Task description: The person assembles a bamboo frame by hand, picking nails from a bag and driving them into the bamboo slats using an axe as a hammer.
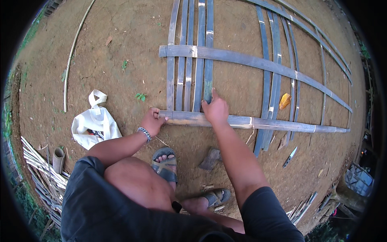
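A lattice of split bamboo lies on the dirt ground. Across its near side runs a wide horizontal bamboo strip (238,120). My left hand (153,122) is closed around that strip's left end, thumb in front, a chain bracelet on the wrist. My right hand (217,110) reaches over the same strip. Its thumb and index finger lie on either side of the lower end of an upright bamboo slat (208,76), gripping it; the other fingers are hidden. Several more upright slats (180,80) stand side by side left of it. A second cross strip (236,58) crosses them farther away.
A white cloth bag (90,123) sits left of my left hand. Cut bamboo pieces (42,165) and a bamboo tube (58,159) lie lower left. A knife (290,157) rests on the soil at right, below a yellow leaf (285,101). A dark block (210,159) is near my feet.
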`<move>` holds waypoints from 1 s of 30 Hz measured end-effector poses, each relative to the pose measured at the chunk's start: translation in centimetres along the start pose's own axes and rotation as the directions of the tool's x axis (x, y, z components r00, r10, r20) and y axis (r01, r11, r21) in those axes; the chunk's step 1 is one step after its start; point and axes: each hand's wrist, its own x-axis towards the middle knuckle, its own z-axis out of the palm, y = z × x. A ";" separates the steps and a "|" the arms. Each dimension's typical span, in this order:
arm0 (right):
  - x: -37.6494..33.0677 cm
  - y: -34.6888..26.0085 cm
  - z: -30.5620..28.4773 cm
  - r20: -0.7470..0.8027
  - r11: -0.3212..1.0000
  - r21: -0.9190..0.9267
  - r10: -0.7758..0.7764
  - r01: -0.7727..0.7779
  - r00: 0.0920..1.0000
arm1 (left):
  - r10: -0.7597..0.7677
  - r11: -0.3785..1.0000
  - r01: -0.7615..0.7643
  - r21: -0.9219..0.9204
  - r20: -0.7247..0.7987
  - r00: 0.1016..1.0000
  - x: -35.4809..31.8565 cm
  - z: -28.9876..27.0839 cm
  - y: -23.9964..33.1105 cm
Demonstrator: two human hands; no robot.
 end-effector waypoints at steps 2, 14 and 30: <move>-0.1 0.2 0.1 0.007 1.000 -0.012 0.000 0.000 1.000 | 0.002 1.000 -0.002 -0.007 -0.007 1.000 0.2 0.0 -0.5; -0.3 0.1 -0.3 0.031 0.999 -0.050 0.014 -0.012 0.999 | 0.026 1.000 -0.026 0.002 -0.005 1.000 0.2 -0.1 0.1; -0.9 0.4 0.3 -0.019 1.000 0.003 -0.010 0.010 1.000 | 0.053 0.996 -0.052 0.073 -0.019 0.998 -0.2 -0.4 1.0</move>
